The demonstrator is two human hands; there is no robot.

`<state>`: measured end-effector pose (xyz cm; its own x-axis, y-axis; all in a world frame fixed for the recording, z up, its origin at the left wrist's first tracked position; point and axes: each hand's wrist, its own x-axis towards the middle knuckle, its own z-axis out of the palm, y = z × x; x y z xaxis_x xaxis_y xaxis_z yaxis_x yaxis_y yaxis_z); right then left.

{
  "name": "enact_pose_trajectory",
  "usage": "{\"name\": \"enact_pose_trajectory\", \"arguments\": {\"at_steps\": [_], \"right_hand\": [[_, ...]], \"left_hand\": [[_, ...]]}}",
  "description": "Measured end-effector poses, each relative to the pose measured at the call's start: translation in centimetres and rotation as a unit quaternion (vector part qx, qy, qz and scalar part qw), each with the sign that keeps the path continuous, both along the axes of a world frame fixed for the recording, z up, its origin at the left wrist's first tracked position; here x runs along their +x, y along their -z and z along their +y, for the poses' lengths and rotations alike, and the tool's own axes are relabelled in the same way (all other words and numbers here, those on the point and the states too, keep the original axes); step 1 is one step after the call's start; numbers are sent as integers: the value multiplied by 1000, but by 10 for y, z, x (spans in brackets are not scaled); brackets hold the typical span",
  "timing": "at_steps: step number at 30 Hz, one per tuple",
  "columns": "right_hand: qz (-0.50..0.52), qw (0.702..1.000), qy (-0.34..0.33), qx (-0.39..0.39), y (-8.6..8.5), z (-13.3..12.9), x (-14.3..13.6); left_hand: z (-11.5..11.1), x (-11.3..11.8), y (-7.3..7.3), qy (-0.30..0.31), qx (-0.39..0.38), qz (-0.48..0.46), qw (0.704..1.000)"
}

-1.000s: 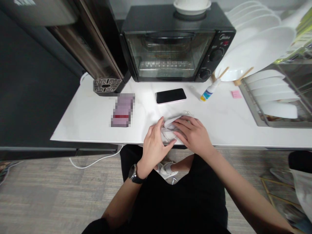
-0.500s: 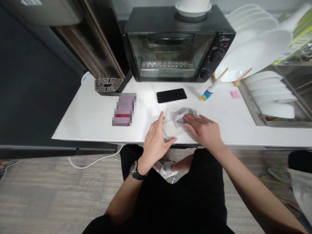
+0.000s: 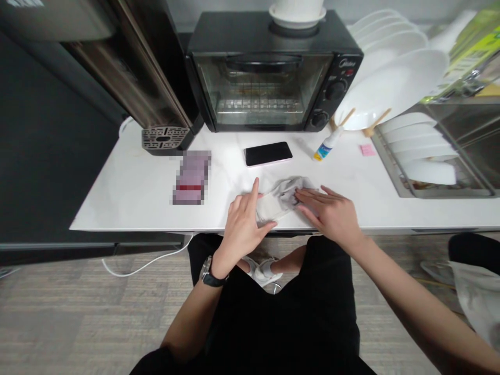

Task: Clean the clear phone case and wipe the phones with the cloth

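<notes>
A thin, pale grey-white cloth point(image 3: 289, 191) lies crumpled near the front edge of the white counter point(image 3: 128, 192). At its left edge my left hand point(image 3: 244, 216) rests with thumb and forefinger spread apart. My right hand point(image 3: 330, 211) lies on the right part of the cloth, fingers stretched out, fingertips touching it. Behind the cloth is a black-screened phone point(image 3: 268, 154). A small white bottle with a blue and yellow label point(image 3: 324, 149) is behind my right hand.
A black toaster oven point(image 3: 265, 91) stands at the back. Left are a dispenser with a drip tray point(image 3: 166, 138) and a blurred purple item point(image 3: 193, 177). White plates point(image 3: 398, 83), a pink note point(image 3: 367, 150) and a dish basin point(image 3: 425, 156) are right.
The whole view has shifted slightly, so the counter items appear further left. The crumpled part of the cloth is more spread out and looser beneath my right fingertips.
</notes>
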<state>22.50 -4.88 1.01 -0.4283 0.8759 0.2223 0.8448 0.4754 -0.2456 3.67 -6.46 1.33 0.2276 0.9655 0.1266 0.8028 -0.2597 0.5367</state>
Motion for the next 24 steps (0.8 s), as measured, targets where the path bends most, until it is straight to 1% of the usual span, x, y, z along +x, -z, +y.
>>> {"name": "enact_pose_trajectory", "arguments": {"at_steps": [1, 3, 5, 7, 8, 10, 11, 13, 15, 17, 20, 22, 24], "right_hand": [[0, 1000, 10, 11, 1, 2, -5], [2, 1000, 4, 23, 3, 1, -26], [3, 999, -37, 14, 2, -7, -48], [4, 996, -83, -17, -1, -15, -59], [4, 994, -100, -31, -3, -18, -57], [3, 993, -106, -49, -4, -20, -42], [2, 994, -95, -50, -4, -19, -31], [0, 998, -52, -37, -2, -12, -8], [-3, 1000, -5, -16, 1, -4, 2], [-3, 1000, 20, 0, 4, 1, -5], [2, 1000, 12, 12, 5, -3, -37], [-2, 999, -36, -9, 2, -11, -54], [-4, 996, -81, -32, -2, -19, -56]], "left_hand": [[0, 0, 0, 4, 0, -2, 1000], [1, 0, 2, 10, -1, 0, 1000], [1, -1, 3, 14, -3, 11, 1000], [0, -1, 4, 13, -4, 21, 1000], [0, -1, 5, 9, -2, 23, 1000], [0, -1, 5, -2, 5, 21, 1000], [0, 0, 5, -6, 8, 17, 1000], [0, 1, 4, -6, 11, 11, 1000], [1, 1, 3, 2, 11, 7, 1000], [2, 1, 2, 7, 11, 5, 1000], [2, 1, 3, 5, 9, 11, 1000], [2, 0, 5, 1, 5, 21, 1000], [2, 0, 6, -4, 2, 27, 1000]]}}
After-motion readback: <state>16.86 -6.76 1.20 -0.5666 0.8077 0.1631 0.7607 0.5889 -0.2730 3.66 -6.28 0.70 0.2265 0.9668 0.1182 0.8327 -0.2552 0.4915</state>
